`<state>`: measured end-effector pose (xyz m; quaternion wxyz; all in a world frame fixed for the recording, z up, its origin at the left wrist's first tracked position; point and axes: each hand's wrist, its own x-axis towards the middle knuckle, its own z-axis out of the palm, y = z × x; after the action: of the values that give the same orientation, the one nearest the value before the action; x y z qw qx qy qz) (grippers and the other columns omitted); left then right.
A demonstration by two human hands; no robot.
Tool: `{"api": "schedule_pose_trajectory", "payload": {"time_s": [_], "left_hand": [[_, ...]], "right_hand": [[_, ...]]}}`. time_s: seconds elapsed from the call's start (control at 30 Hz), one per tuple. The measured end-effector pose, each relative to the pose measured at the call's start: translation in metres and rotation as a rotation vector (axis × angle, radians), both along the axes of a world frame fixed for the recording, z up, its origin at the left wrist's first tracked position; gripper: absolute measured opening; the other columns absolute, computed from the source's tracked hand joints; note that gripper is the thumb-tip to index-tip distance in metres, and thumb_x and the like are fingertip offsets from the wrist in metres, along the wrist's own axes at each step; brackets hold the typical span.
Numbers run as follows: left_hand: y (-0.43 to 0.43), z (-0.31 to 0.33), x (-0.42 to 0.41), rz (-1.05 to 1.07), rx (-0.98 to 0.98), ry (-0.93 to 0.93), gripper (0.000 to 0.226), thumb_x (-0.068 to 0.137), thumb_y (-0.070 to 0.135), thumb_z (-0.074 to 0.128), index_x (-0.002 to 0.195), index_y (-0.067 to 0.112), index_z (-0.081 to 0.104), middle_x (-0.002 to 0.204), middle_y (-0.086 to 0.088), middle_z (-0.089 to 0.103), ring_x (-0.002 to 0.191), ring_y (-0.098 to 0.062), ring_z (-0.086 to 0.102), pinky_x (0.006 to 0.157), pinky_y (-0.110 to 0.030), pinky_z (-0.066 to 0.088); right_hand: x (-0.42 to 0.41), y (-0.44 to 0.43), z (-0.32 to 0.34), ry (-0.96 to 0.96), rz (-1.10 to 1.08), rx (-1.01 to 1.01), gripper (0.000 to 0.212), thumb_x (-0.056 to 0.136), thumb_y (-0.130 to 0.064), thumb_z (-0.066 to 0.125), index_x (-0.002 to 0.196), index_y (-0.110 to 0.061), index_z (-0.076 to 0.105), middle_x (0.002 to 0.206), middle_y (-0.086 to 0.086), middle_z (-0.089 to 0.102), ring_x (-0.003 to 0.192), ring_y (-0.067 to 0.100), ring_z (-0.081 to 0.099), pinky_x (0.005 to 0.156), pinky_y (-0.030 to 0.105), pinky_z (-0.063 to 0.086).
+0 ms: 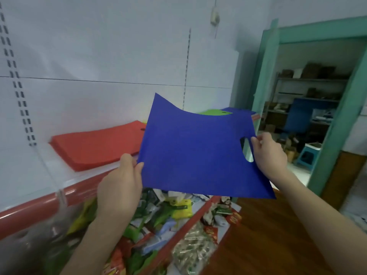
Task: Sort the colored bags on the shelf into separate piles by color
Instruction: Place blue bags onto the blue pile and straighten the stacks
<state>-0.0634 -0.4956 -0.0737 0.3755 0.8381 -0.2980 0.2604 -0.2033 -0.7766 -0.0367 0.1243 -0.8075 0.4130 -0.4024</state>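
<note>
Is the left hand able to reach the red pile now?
Probably yes: the red pile lies just beyond the left hand with nothing between, though that hand holds the blue bag.

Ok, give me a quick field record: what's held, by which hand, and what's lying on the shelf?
held: flat blue fabric bag with a cut-out handle, in the air
left hand: pinches its lower left corner
right hand: grips its edge beside the handle hole
white shelf: stack of flat red bags at left; green bag and another blue bag behind, mostly hidden
</note>
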Motion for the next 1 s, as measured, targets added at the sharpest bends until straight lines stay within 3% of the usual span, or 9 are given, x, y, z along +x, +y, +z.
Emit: {"api": "schedule_pose_trajectory", "payload": {"time_s": [0.1,0.23,0.37,0.5,0.67,0.83,1.0], "left_hand": [[-0.064,-0.006,-0.005,-0.048,0.015,0.006,0.019,0.095,0.026,0.046,0.084,0.012,0.037,0.051,0.004,0.035,0.054,-0.029,0.043,0.048,-0.032,0.022],[-0.144,-0.014,-0.008,-0.122,0.041,0.028,0.018,0.096,0.027,0.044,0.086,0.013,0.037,0.057,-0.004,0.046,0.061,-0.035,0.053,0.054,-0.035,0.030],[-0.227,-0.023,-0.008,-0.176,0.068,-0.024,0.020,0.095,0.026,0.044,0.084,0.012,0.035,0.050,0.005,0.033,0.051,-0.023,0.037,0.044,-0.031,0.016],[-0.321,-0.034,0.002,-0.237,0.118,-0.023,0.021,0.096,0.027,0.042,0.083,0.012,0.036,0.048,0.001,0.038,0.039,-0.016,0.033,0.039,-0.026,0.014],[-0.447,-0.024,0.019,-0.303,0.155,-0.040,0.021,0.098,0.030,0.039,0.085,0.013,0.037,0.052,0.004,0.038,0.042,-0.011,0.032,0.039,-0.027,0.014],[-0.554,-0.010,0.032,-0.364,0.124,-0.054,0.019,0.097,0.027,0.043,0.084,0.014,0.036,0.051,0.007,0.034,0.046,-0.018,0.034,0.040,-0.026,0.012],[-0.642,-0.006,0.039,-0.338,0.207,-0.039,0.020,0.099,0.031,0.034,0.088,0.015,0.033,0.057,0.005,0.038,0.054,-0.019,0.040,0.040,-0.026,0.015]], "right_hand": [[-0.024,-0.053,-0.009,0.003,-0.060,0.025,0.034,0.100,-0.035,0.036,0.112,-0.006,0.049,0.108,0.018,0.061,0.096,0.037,0.056,0.069,0.035,0.035],[-0.049,-0.117,-0.027,0.023,-0.119,0.033,0.032,0.100,-0.034,0.036,0.111,-0.006,0.049,0.097,0.014,0.062,0.082,0.031,0.056,0.067,0.036,0.041],[-0.066,-0.180,-0.043,0.032,-0.179,0.048,0.031,0.100,-0.033,0.036,0.111,-0.007,0.049,0.094,0.012,0.062,0.075,0.023,0.049,0.066,0.036,0.041],[-0.071,-0.251,-0.050,0.052,-0.241,0.030,0.033,0.101,-0.033,0.036,0.114,-0.006,0.050,0.100,0.012,0.062,0.075,0.021,0.045,0.065,0.031,0.033],[-0.072,-0.355,-0.039,0.078,-0.332,0.040,0.034,0.100,-0.032,0.037,0.114,-0.005,0.050,0.100,0.017,0.063,0.084,0.032,0.057,0.064,0.034,0.038],[-0.074,-0.447,-0.026,0.022,-0.398,0.024,0.034,0.100,-0.032,0.037,0.111,-0.003,0.050,0.080,0.007,0.054,0.068,0.025,0.049,0.060,0.034,0.038],[-0.065,-0.527,-0.036,0.013,-0.407,0.020,0.032,0.100,-0.033,0.037,0.109,-0.005,0.050,0.084,0.009,0.059,0.068,0.023,0.049,0.059,0.033,0.036]]}}
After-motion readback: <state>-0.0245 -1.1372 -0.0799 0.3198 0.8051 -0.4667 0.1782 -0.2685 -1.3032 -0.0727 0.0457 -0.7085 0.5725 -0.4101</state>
